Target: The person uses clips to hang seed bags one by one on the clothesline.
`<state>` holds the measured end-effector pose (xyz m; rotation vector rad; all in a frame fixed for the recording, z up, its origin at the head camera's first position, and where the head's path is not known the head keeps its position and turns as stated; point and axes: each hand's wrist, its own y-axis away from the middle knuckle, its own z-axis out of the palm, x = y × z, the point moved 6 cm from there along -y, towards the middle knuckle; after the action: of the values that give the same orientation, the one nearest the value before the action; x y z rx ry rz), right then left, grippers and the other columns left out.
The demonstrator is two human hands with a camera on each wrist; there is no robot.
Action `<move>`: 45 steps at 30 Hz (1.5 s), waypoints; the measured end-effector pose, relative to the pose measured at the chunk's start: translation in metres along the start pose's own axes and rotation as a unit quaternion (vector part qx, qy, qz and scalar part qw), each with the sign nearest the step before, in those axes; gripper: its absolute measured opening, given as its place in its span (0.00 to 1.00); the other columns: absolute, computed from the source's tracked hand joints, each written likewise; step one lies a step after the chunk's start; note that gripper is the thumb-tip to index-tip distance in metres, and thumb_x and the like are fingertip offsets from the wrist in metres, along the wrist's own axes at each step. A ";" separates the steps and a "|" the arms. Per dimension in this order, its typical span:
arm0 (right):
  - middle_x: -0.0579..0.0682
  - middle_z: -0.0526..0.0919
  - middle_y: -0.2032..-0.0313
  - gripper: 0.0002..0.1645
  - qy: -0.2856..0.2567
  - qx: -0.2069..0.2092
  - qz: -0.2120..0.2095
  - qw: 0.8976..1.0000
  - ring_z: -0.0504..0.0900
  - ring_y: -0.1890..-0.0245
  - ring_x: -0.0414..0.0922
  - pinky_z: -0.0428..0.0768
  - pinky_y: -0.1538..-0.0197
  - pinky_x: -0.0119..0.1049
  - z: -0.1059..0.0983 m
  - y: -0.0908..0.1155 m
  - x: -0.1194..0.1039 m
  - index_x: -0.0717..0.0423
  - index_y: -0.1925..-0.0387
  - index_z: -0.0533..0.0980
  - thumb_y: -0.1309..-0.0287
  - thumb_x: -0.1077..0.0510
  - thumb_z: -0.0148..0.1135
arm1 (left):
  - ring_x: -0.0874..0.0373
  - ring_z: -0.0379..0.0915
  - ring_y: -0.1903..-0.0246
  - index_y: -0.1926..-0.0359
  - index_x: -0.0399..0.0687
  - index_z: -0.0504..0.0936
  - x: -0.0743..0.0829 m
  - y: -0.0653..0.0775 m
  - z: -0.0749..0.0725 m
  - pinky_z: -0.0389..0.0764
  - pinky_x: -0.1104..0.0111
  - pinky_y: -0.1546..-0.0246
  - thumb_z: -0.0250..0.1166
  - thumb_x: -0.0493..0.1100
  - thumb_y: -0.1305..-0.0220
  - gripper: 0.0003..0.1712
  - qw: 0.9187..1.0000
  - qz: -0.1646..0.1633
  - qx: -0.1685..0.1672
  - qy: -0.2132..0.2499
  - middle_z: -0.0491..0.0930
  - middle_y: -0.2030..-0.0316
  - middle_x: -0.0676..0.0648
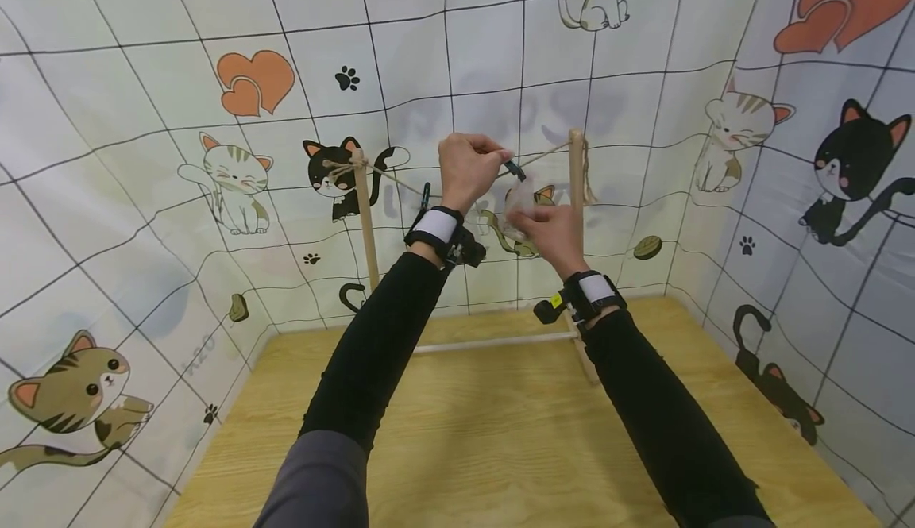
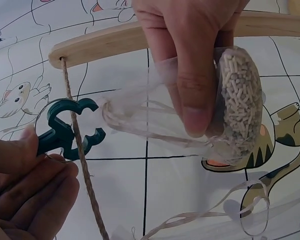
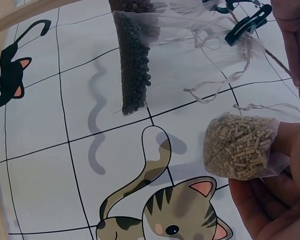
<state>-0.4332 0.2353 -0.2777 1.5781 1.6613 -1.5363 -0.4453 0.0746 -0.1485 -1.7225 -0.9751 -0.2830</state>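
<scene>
My left hand (image 1: 468, 167) pinches a dark green clothespin (image 2: 65, 127) by its handles, its jaws spread. The twine (image 2: 85, 172) crosses the clothespin in the left wrist view. Just below, my right hand (image 1: 557, 230) grips a sheer drawstring pouch (image 3: 240, 147) of beige pellets between thumb and fingers. The pouch's gathered neck and ribbons point toward the clothespin's jaws. In the right wrist view, another sheer pouch (image 3: 132, 65) with dark beads hangs from the twine by a second green clothespin (image 3: 247, 25).
The sagging twine is tied between two wooden posts, left (image 1: 366, 222) and right (image 1: 576, 167). A pale crossbar (image 1: 500, 343) joins them low over the wooden table (image 1: 486, 425). Cat-print cloth (image 1: 415, 59) encloses the back and sides.
</scene>
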 end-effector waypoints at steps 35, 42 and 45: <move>0.49 0.76 0.90 0.31 0.053 0.023 -0.068 0.996 0.69 0.87 0.42 0.58 0.81 0.33 0.014 -0.007 -0.023 0.57 0.87 0.80 0.37 0.40 0.70 | 0.55 0.82 0.70 0.67 0.44 0.92 -0.004 0.012 0.009 0.77 0.70 0.72 0.74 0.45 0.37 0.09 1.000 -0.004 -0.017 -0.006 0.89 0.71 0.46; 0.47 0.75 0.89 0.31 0.068 0.012 -0.079 0.995 0.67 0.87 0.42 0.58 0.79 0.33 0.015 -0.007 -0.022 0.54 0.88 0.77 0.35 0.40 0.69 | 0.56 0.83 0.66 0.65 0.44 0.90 -0.006 0.013 0.010 0.82 0.68 0.64 0.77 0.52 0.41 0.15 0.999 -0.013 -0.041 -0.019 0.89 0.67 0.47; 0.52 0.83 0.83 0.30 0.070 0.009 -0.078 0.994 0.73 0.83 0.44 0.62 0.78 0.34 0.016 -0.006 -0.022 0.58 0.83 0.82 0.35 0.40 0.68 | 0.55 0.84 0.65 0.64 0.44 0.89 -0.005 0.013 0.010 0.83 0.68 0.63 0.77 0.52 0.41 0.16 0.999 -0.006 -0.045 -0.020 0.89 0.66 0.46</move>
<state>-0.4382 0.2133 -0.2621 1.6332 1.8915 -1.5514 -0.4421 0.0799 -0.1642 -1.8101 -1.0167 -0.3051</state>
